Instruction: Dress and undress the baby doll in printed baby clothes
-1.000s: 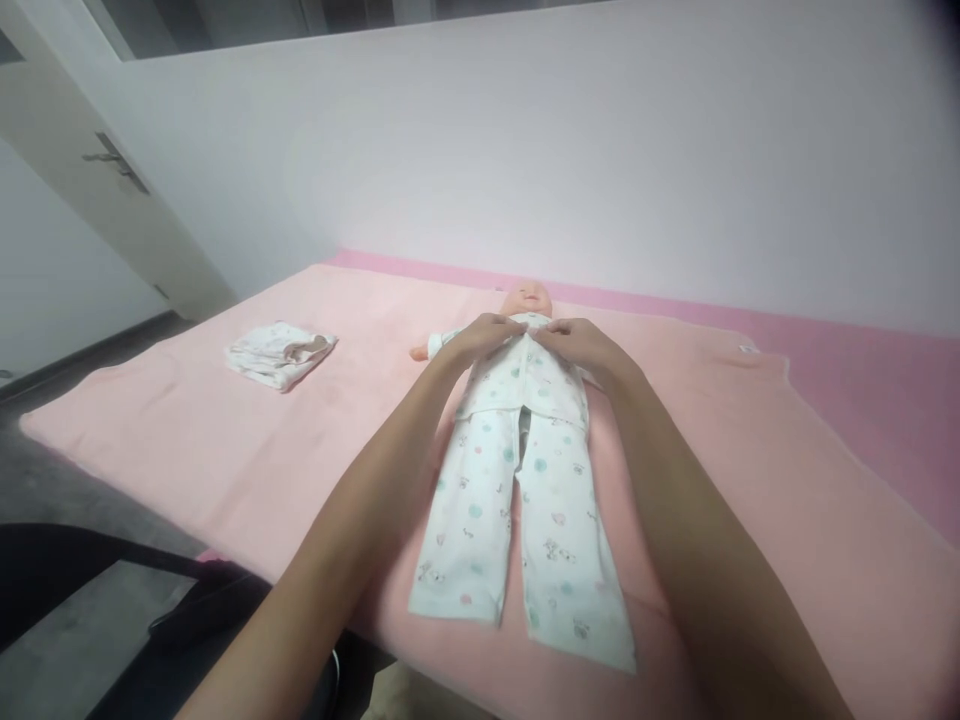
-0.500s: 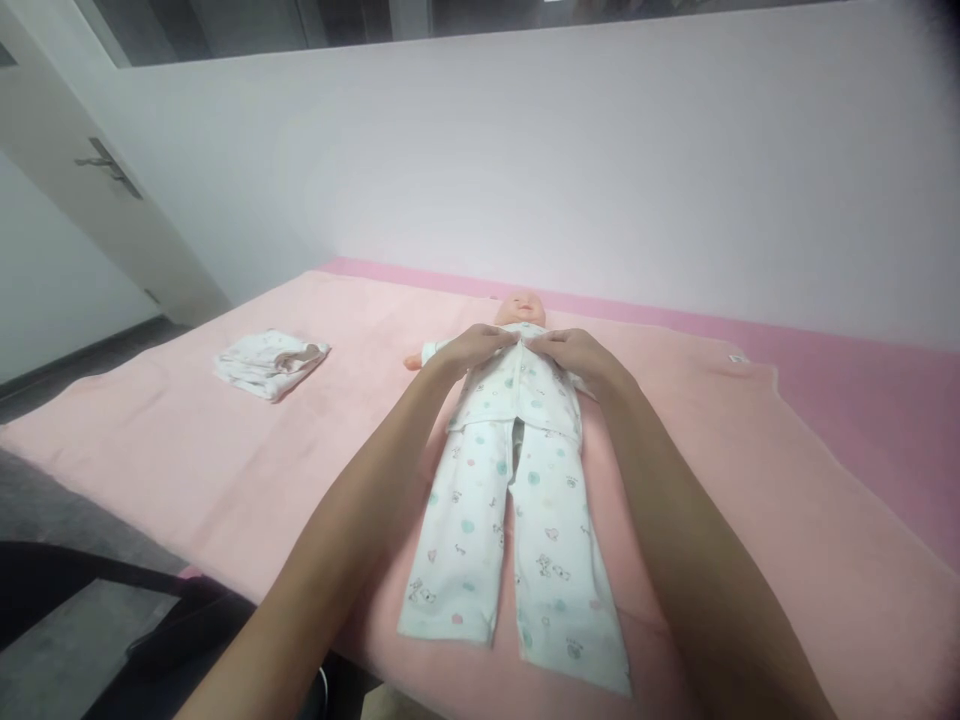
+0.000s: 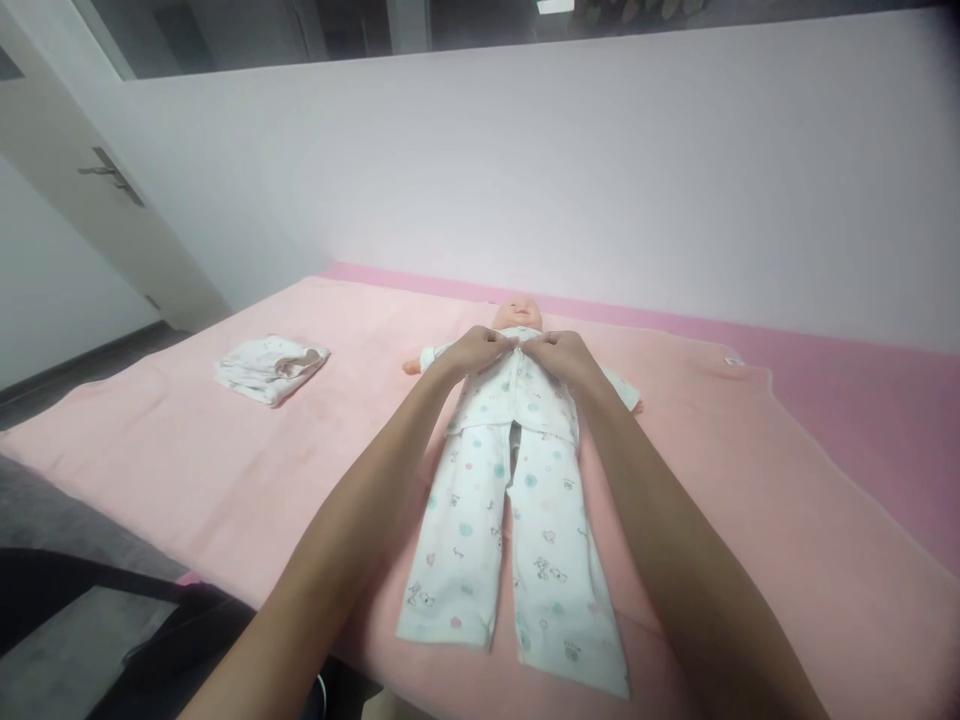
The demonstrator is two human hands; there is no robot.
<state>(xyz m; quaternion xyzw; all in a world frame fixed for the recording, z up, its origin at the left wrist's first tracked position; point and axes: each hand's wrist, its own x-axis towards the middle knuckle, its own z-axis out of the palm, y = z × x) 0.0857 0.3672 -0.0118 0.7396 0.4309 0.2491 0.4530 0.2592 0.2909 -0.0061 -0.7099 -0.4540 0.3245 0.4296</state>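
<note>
A baby doll lies on its back with its head away from me. It wears a white patterned shirt and matching trousers, whose legs stretch toward me. At the upper chest, my left hand pinches the left side of the shirt's front opening. Facing it, my right hand pinches the right side. The fingertips of both hands nearly meet at the middle seam; any fastener between them is too small to make out.
A pink blanket covers the table, with a folded patterned garment on its left part. Behind stands a white wall. A door is at the far left, and a dark chair sits at the lower left.
My right hand and forearm have shifted slightly left, so the doll's sleeve and hand on the right now show. Both hands stay at the shirt front. The view has tilted a little.
</note>
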